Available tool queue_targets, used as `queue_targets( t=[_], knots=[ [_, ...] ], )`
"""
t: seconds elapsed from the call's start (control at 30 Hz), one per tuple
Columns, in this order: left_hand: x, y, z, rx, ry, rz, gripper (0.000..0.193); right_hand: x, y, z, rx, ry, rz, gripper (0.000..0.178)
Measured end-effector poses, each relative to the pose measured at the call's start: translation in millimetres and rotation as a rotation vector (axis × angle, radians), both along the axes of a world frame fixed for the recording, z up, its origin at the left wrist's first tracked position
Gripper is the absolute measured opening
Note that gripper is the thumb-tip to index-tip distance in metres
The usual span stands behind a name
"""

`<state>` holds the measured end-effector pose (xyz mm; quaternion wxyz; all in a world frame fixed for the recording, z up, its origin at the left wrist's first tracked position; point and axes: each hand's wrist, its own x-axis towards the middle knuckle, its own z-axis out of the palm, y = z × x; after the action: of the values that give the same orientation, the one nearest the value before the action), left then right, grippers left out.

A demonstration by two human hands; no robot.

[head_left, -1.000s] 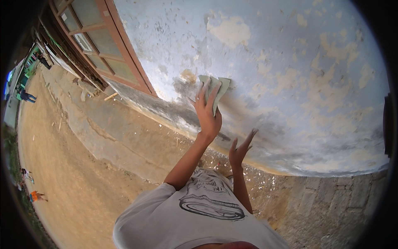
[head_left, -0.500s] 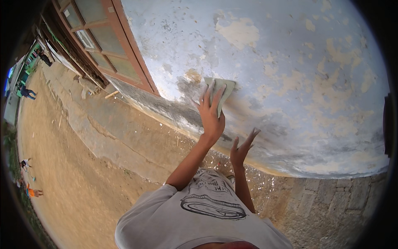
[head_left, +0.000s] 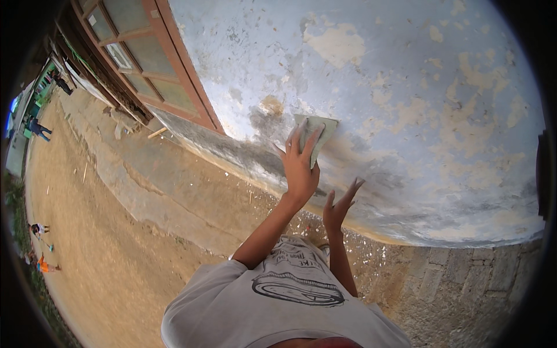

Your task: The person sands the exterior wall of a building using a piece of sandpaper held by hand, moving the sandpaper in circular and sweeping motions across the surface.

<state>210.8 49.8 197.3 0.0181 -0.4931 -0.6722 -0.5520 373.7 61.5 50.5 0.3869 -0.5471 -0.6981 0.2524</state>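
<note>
A grey-green sheet of sandpaper (head_left: 328, 129) lies against the blue, peeling wall (head_left: 400, 75). My left hand (head_left: 301, 172) holds it there, fingers spread over its face and the thumb side low. Part of the sheet is hidden under the fingers. Lower down and to the right, my right hand (head_left: 336, 216) is open with nothing in it, its fingers stretched up close to the wall. Whether its fingertips touch the wall I cannot tell. Around the sheet the surface shows dark, dirty smudges and a brownish bare patch (head_left: 271, 105).
A brown wooden window frame (head_left: 194, 87) borders the wall on the left. White paint flakes (head_left: 371, 258) litter the ground at the wall's foot. Rough paving (head_left: 458, 272) lies at lower right. Several people, one in dark clothes (head_left: 39, 129), are far off at the left.
My left hand has slid a little to the right and down the wall with the sandpaper. The right hand stays nearly where it was.
</note>
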Motion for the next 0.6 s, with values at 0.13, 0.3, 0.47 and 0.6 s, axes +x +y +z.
queue_targets(
  t=[0.13, 0.3, 0.47, 0.6],
  knots=[
    [1.1, 0.2, 7.4, 0.014, 0.007, 0.000, 0.078, 1.2, -1.6, 1.3, -0.006, -0.023, 0.015, 0.081],
    [-0.1, 2.6, 1.3, 0.040, -0.021, 0.029, 0.074, 4.2, -2.4, 0.8, -0.014, -0.012, 0.011, 0.083],
    [1.0, 10.8, -6.7, 0.109, -0.020, 0.026, 0.064, 10.5, -2.2, -2.3, -0.018, -0.012, 0.022, 0.085],
    [-15.2, 19.0, 1.0, 0.241, -0.133, -0.005, 0.077, 16.7, -4.0, 4.8, -0.042, -0.005, 0.052, 0.084]
  ],
)
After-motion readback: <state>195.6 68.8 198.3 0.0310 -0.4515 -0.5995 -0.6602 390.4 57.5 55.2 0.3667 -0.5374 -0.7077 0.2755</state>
